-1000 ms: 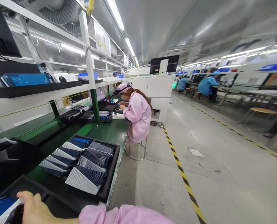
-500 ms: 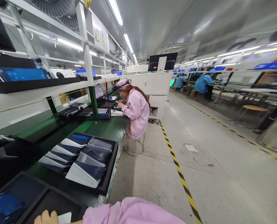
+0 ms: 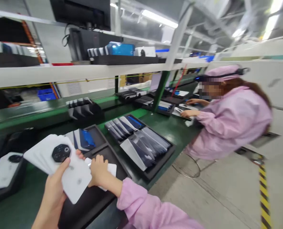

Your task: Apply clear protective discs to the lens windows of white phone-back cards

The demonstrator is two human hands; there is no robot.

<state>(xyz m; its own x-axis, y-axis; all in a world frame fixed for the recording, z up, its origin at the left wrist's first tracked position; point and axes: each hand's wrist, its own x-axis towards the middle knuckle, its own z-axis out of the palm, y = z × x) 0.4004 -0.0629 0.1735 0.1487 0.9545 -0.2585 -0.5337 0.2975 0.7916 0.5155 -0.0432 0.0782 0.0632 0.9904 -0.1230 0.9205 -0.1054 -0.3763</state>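
My left hand (image 3: 51, 194) grips a fanned stack of white phone back covers (image 3: 60, 163), the top one showing a black octagonal camera ring. My right hand (image 3: 98, 171), in a pink sleeve, has its fingers closed over another white cover (image 3: 111, 169) above a black tray (image 3: 93, 194) at the bench's near edge. The fingertips of both hands meet at the stack.
A black tray (image 3: 155, 165) of upright phone covers stands on the green bench (image 3: 170, 127). Another tray (image 3: 96, 133) holds blue-filmed covers. A white cover lies in a tray (image 3: 3, 178) at left. A co-worker in pink (image 3: 229, 121) sits at right. Shelves (image 3: 60, 71) run overhead.
The view swung left and down from the aisle to the bench. My left hand now shows holding the fanned white covers, and my right hand has come up to them.
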